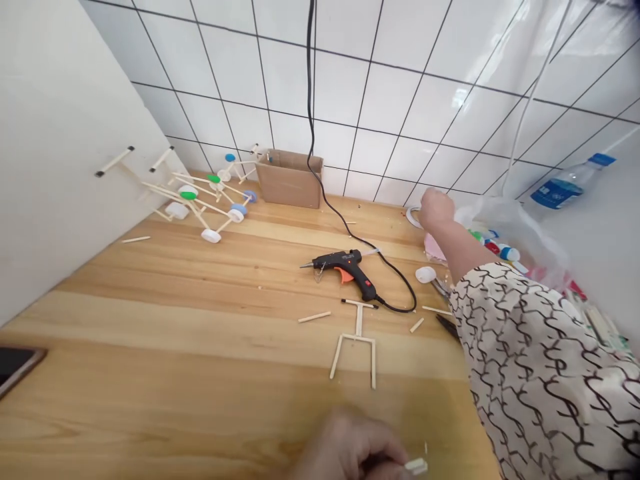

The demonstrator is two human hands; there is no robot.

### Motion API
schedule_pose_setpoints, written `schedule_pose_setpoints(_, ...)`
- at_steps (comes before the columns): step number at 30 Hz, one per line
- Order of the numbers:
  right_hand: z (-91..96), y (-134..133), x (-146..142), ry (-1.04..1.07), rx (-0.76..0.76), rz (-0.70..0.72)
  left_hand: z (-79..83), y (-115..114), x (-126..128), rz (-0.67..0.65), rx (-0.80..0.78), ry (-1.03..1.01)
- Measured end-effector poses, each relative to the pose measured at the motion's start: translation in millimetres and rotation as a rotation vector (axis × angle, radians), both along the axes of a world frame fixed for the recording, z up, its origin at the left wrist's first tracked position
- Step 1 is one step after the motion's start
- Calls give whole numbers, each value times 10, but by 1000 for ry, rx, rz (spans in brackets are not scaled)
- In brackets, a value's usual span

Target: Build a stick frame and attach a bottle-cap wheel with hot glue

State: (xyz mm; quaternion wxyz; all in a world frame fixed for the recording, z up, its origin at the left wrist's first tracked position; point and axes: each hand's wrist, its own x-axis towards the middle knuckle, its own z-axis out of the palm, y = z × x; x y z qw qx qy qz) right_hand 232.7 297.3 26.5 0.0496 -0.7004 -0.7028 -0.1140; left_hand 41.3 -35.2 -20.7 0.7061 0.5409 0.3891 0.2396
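Two hands, one stick frame, one glue gun and one cardboard box on a wooden table.
The left hand (357,448), blurred at bottom centre, pinches a pale stick piece (416,466); the right hand (437,208), upper right, is curled beside one white ring (413,217), its grip impossible to tell. The stick frame (359,338) lies right of lower centre: cream-coloured, one crossbar with two dark tips, a short stem, a three-sided fork facing down. Just above it lies the black glue gun (345,261) with its orange trigger; the brown cardboard box (290,181) stands upper centre on the table (200,320).
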Motion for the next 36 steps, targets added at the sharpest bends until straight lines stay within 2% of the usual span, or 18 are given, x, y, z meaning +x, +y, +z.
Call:
schedule_pose_setpoints(3, 210, -332, -118, -9, 41, 42, 87, -16, -5, 82, -35, 44)
schedule_pose_setpoints(5, 304, -733, -145, -3, 58, 147, 114, -23, 4, 99, -48, 73)
schedule_pose_setpoints(7, 328, -1239, -123, 23, 42, 271, 107, -26, 20, 60, -56, 47)
schedule_pose_setpoints(9, 279, -1759, -62, 53, -32, 362, 87, -36, 38, 53, -23, 25)
schedule_pose_setpoints(11, 174, -2199, 18, 67, -80, 382, 75, -61, 52, 43, 27, 22)
schedule_pose_setpoints(14, -35, -2608, 126, 33, -175, 356, 86, -116, 66, -10, 88, 31)
schedule_pose_setpoints(17, -239, -2749, 181, 20, -204, 298, 102, -159, 83, -74, 137, 43)
schedule_pose_setpoints(20, -373, -2755, 195, 34, -172, 247, 104, -174, 98, -102, 170, 63)
schedule_pose_setpoints(23, -412, -2737, 204, 59, -126, 206, 99, -166, 105, -87, 149, 67)
schedule_pose_setpoints(27, -352, -2787, 184, 131, -61, 224, 113, -129, 99, -34, 62, 27)
schedule_pose_setpoints(29, -302, -2860, 140, 354, -52, 300, 123, -99, 86, 3, 28, 32)
schedule_pose_setpoints(30, -279, -2904, 111, 537, -81, 348, 124, -83, 78, 28, 22, 37)
schedule_pose_setpoints(33, -233, -3033, 14, 1045, -316, 413, 112, -33, 57, 101, -18, 9)
schedule_pose_setpoints(36, -218, -3110, -59, 1299, -498, 428, 99, 1, 50, 140, -70, -28)
